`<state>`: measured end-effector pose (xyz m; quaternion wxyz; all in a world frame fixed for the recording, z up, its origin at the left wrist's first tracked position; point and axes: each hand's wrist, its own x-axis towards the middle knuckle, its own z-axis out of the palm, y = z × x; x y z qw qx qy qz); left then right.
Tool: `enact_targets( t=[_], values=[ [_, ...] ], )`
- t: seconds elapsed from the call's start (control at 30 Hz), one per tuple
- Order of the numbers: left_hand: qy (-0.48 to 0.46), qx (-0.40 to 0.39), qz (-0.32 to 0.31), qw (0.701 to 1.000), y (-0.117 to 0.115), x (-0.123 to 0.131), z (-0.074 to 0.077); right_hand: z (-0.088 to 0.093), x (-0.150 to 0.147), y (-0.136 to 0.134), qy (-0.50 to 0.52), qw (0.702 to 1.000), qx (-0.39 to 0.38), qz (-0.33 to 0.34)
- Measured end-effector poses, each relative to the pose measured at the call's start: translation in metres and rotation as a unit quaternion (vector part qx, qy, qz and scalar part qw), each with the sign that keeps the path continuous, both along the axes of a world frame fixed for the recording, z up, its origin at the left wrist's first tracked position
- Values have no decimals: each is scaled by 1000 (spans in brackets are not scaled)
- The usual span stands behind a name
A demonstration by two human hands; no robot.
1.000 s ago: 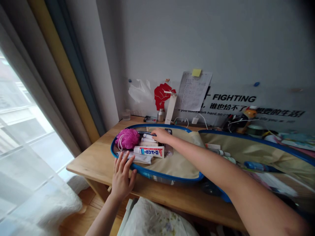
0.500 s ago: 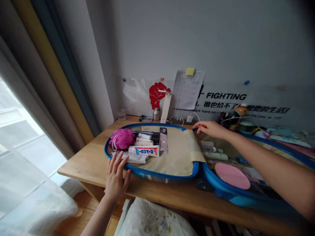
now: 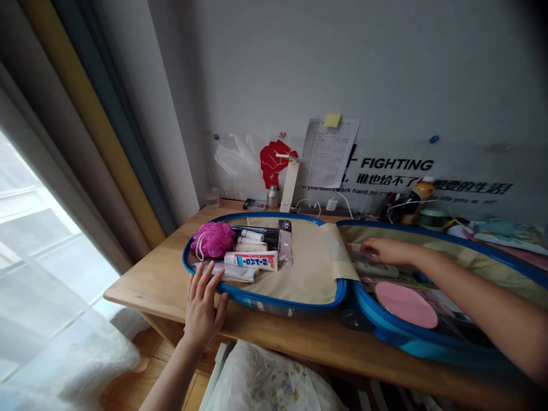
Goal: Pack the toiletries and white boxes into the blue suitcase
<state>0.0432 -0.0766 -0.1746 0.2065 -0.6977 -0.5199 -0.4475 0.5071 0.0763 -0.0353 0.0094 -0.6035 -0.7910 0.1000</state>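
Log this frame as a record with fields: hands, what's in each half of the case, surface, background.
left hand: spread, at the case's near rim
right hand: in the right half, by a small box; grip unclear
left half: magenta puff, printed tube
right half: pink oval; arm hides part
surface: wooden desk
background: silver bottle, paper on wall

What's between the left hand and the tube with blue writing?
In the head view, a flat white packet lies between the left hand and the tube.
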Motion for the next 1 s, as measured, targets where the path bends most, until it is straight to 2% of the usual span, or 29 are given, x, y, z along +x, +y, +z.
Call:
enact_targets(
  t=[0.17, 0.3, 0.37, 0.43, 0.53, 0.63, 0.73, 0.87, 1.0],
  values=[
    [2, 3, 2, 1000, 0, 0, 1, 3, 3, -1, -4, 1000, 6, -11],
    [-3, -2, 3, 1000, 0, 0, 1, 25, 13, 3, 9, 998, 36, -42],
    [-6, -3, 4, 1000, 0, 0, 0, 40, 3, 2, 32, 997, 56, -47],
    [-8, 0, 2, 1000, 0, 1, 1, 51, -25, -4, 67, 995, 66, -31],
    [-9, 3, 0, 1000, 0, 1, 1, 57, -98, -22, 109, 991, 52, 53],
    [-7, -3, 0, 1000, 0, 1, 1, 48, -178, -39, 60, 988, 18, 144],
    [-6, -8, 3, 1000, 0, 0, -1, 29, -238, -44, 37, 984, 8, 176],
    [-4, -8, 9, 1000, 1, 0, -1, 6, -280, -39, 7, 979, 4, 202],
    [0, -2, 5, 1000, 1, 1, 0, -8, -295, -36, 0, 977, 12, 213]
  ],
)
